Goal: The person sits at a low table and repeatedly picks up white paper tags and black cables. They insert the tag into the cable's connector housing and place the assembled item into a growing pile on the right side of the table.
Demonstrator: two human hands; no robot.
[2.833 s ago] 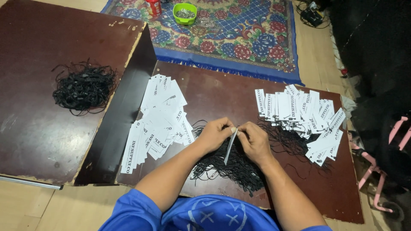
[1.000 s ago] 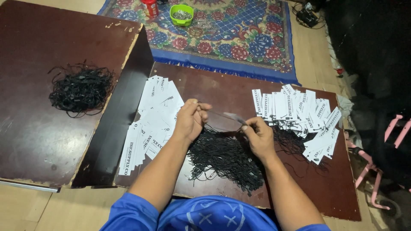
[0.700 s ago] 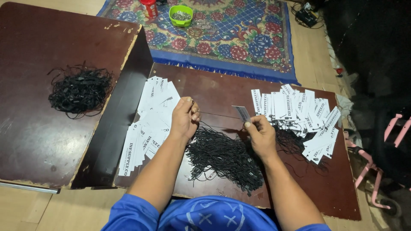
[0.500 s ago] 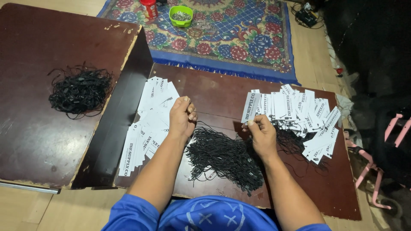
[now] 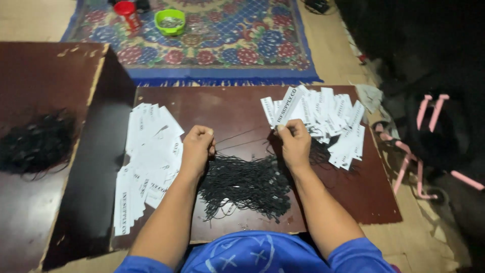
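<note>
1. Head view, right hand (image 5: 295, 144): closed on one white paper tag (image 5: 289, 105). The tag's long axis tilts up and to the right, its free end pointing toward the far edge of the brown board (image 5: 242, 108). The tag sits at the fingertips, just above the hand.
2. Left hand (image 5: 197, 147): clenched in a fist, pinching a thin black string (image 5: 237, 135). The string runs nearly level between the two hands, rising slightly toward the right.
3. Pile of black strings (image 5: 242, 184): lies between the forearms, near the board's near edge.
4. Unsorted white tags (image 5: 336, 126): spread beside the right hand, toward the board's far right corner.
5. Second stack of white tags (image 5: 146, 156): lies along the board's left edge, beside the left hand.
</note>
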